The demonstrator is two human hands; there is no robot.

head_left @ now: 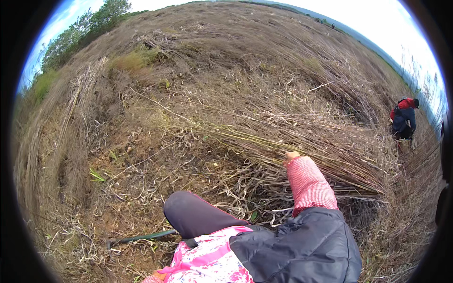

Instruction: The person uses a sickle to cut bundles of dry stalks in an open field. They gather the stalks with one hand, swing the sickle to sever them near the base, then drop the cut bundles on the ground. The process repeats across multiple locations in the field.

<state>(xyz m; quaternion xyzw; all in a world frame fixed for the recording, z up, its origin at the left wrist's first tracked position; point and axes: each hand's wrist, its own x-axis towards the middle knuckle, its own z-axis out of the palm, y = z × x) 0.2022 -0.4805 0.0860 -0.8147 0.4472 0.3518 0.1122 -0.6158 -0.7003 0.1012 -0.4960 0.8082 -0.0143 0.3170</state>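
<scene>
My right hand (291,157) reaches out to a thick heap of cut dry stalks (329,164) lying on the ground. It touches the near side of the heap, but whether the fingers close around any stalks cannot be made out. Long thin stalk tips spread from the heap toward the left. At the bottom edge, only part of my left hand (159,274) shows beside the pink and white patterned cloth (208,260); its fingers are hidden. A tool with a dark green handle (141,238) lies low by my bent knee (187,208), its right part hidden behind the leg.
Another person (403,118) in red and dark clothing bends over at the right. Flattened rows of dry stalks (65,131) lie at the left. Curled dry leaves cover brown soil (131,162). Green trees (85,30) stand at the upper left.
</scene>
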